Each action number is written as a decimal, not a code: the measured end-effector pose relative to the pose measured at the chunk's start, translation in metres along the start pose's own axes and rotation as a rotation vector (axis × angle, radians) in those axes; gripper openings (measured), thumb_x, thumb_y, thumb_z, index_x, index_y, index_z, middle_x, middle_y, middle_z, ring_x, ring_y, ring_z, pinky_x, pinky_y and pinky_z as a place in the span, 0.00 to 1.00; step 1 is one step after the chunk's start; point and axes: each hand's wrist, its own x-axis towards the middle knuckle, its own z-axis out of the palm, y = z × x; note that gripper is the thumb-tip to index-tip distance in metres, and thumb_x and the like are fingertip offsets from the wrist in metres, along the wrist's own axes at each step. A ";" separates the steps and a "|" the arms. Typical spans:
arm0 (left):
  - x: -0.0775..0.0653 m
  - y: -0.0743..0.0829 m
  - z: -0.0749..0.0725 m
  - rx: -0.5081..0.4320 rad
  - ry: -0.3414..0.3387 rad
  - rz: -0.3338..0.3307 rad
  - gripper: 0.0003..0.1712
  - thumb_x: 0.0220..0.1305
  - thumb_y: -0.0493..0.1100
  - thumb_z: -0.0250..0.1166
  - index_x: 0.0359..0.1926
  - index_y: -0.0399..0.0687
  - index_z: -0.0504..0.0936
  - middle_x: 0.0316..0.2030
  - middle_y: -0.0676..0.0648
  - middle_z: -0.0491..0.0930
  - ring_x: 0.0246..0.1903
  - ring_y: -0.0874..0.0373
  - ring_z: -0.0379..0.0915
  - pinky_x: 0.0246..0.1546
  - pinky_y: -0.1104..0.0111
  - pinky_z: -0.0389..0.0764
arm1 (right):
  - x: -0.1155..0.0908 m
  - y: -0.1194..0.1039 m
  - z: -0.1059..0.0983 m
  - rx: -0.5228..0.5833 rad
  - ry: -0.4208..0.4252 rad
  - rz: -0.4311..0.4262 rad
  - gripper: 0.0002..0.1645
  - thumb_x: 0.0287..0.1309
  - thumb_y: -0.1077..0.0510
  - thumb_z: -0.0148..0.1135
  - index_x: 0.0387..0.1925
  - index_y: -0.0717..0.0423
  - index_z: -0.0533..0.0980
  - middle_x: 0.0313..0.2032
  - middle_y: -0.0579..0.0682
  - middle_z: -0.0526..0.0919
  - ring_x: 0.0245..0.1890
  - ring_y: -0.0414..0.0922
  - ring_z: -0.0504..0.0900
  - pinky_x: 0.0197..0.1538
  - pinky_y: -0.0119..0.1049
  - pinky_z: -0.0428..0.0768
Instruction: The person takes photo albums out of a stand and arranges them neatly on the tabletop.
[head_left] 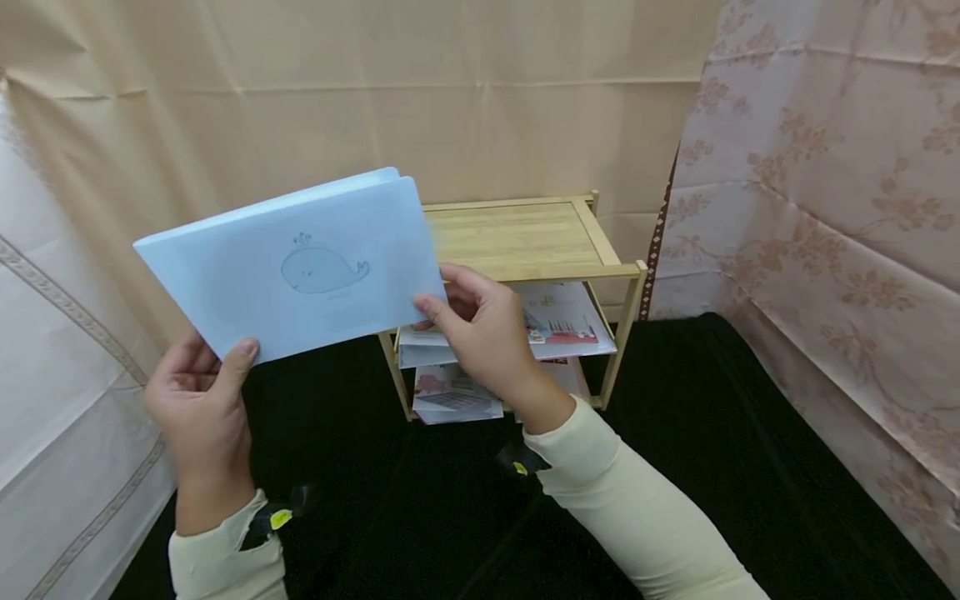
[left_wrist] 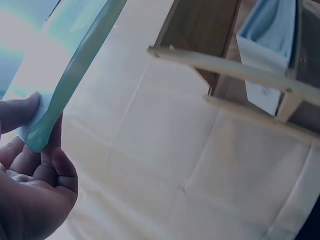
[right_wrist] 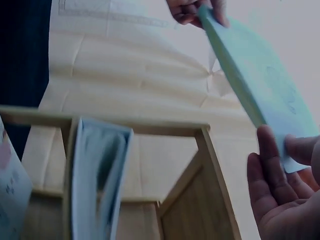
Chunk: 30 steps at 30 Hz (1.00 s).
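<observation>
A light blue folder (head_left: 337, 242) with a small whale drawing on its front is held up, tilted, left of centre in the head view. My left hand (head_left: 202, 408) pinches its lower left corner, thumb on the front and fingers behind. At the lower right edge, my right hand (head_left: 491, 329) grips it with the thumb in front. In the left wrist view the folder (left_wrist: 65, 70) looks glossy, with its long edge toward the camera. The right wrist view shows the folder (right_wrist: 260, 90) stretched between both hands.
Behind the right hand stands a small wooden rack (head_left: 517, 237) with a flat top. Picture-covered folders (head_left: 566, 317) lie on its middle level, and more printed items (head_left: 453, 396) below. A dark cloth (head_left: 412, 508) covers the floor; beige and floral curtains (head_left: 817, 217) hang around.
</observation>
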 end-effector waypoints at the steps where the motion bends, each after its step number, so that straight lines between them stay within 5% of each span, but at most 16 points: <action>1: -0.001 -0.001 -0.005 -0.025 0.011 0.005 0.26 0.57 0.16 0.66 0.58 0.18 0.76 0.55 0.27 0.82 0.52 0.45 0.86 0.50 0.66 0.86 | -0.002 0.001 0.003 0.005 -0.015 0.005 0.23 0.67 0.58 0.69 0.61 0.59 0.80 0.45 0.53 0.91 0.35 0.47 0.91 0.40 0.38 0.88; 7: 0.003 -0.006 -0.022 -0.219 0.087 0.038 0.25 0.56 0.11 0.61 0.57 0.09 0.70 0.53 0.22 0.81 0.48 0.40 0.86 0.49 0.60 0.87 | -0.013 0.007 0.024 0.048 -0.080 0.019 0.27 0.69 0.64 0.65 0.67 0.61 0.75 0.53 0.58 0.88 0.44 0.49 0.90 0.45 0.34 0.88; 15: 0.010 -0.004 -0.028 -0.297 0.176 0.096 0.25 0.62 0.16 0.62 0.59 0.12 0.69 0.60 0.19 0.74 0.53 0.34 0.82 0.57 0.51 0.83 | -0.020 0.008 0.055 0.124 -0.076 0.006 0.26 0.70 0.63 0.63 0.68 0.61 0.74 0.50 0.57 0.88 0.41 0.44 0.90 0.44 0.33 0.87; 24: 0.016 -0.003 -0.035 -0.473 0.320 0.069 0.24 0.65 0.19 0.59 0.61 0.14 0.68 0.61 0.20 0.73 0.52 0.31 0.81 0.56 0.47 0.83 | -0.029 0.017 0.084 0.163 -0.066 0.017 0.25 0.71 0.60 0.64 0.67 0.58 0.75 0.46 0.56 0.89 0.40 0.41 0.90 0.26 0.33 0.76; 30: 0.015 -0.006 -0.039 -0.490 0.413 0.034 0.22 0.68 0.22 0.60 0.61 0.17 0.70 0.63 0.22 0.73 0.55 0.31 0.80 0.56 0.47 0.83 | -0.031 0.026 0.094 0.198 -0.054 0.058 0.23 0.71 0.60 0.64 0.65 0.56 0.77 0.45 0.56 0.90 0.39 0.40 0.90 0.21 0.31 0.70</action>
